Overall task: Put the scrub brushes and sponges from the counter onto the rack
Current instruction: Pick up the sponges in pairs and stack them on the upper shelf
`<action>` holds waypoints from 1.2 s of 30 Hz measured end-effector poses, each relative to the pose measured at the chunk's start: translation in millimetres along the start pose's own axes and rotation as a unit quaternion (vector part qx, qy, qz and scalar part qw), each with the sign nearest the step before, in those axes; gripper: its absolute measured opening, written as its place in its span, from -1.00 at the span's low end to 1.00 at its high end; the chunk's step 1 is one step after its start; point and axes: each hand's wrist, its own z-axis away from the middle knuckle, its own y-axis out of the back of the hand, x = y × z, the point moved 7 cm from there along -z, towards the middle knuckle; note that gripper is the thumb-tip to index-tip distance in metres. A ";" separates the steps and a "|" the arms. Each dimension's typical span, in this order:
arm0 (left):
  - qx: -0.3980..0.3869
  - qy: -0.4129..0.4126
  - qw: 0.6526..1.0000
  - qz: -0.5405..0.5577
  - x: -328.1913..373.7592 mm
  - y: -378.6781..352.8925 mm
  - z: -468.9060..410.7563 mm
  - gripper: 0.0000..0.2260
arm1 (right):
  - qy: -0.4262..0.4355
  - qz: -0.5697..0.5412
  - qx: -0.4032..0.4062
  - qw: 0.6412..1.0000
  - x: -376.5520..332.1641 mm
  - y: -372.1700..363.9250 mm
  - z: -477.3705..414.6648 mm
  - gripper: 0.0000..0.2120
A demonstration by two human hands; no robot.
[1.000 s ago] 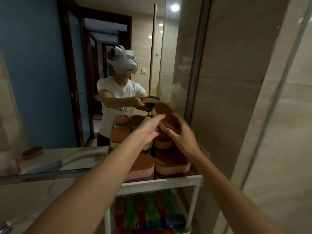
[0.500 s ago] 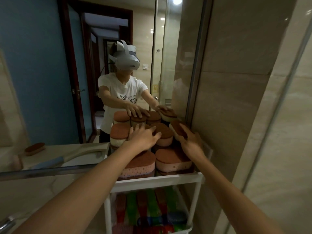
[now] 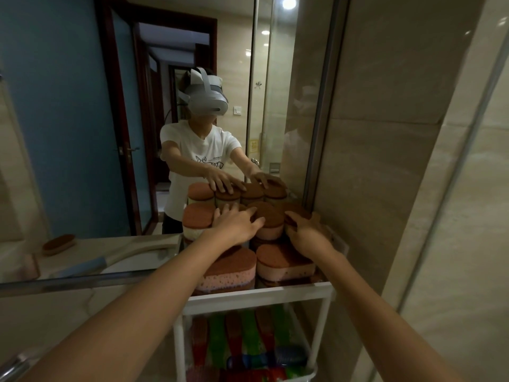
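Brown-topped sponges (image 3: 271,223) sit stacked on the white rack's (image 3: 259,295) top shelf, the left hand (image 3: 236,223) spread flat on them, the right hand (image 3: 305,230) loosely cupping one beside the mirror (image 3: 82,119) and tiled wall (image 3: 385,161).

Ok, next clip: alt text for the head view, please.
Both hands press on brown-topped sponges stacked on the top shelf of a white rack against a mirror: left hand flat on the pile, right hand on a sponge at the wall side. Colourful scrub brushes fill the lower shelf.
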 end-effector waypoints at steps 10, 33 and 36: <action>0.144 -0.006 0.968 0.206 -20.2 42.5 47.4 -0.53 | 0.120 -0.110 0.155 0.974 -66.4 24.1 59.0 -0.63; 0.137 0.534 0.781 0.293 -470.5 -98.4 532.2 -0.72 | 0.154 -0.225 -0.413 0.869 -365.7 -404.0 414.6 -0.54; 0.099 0.557 0.783 0.259 -503.3 -115.2 567.6 -0.70 | 0.176 -0.174 -0.450 0.858 -385.5 -441.1 445.1 -0.54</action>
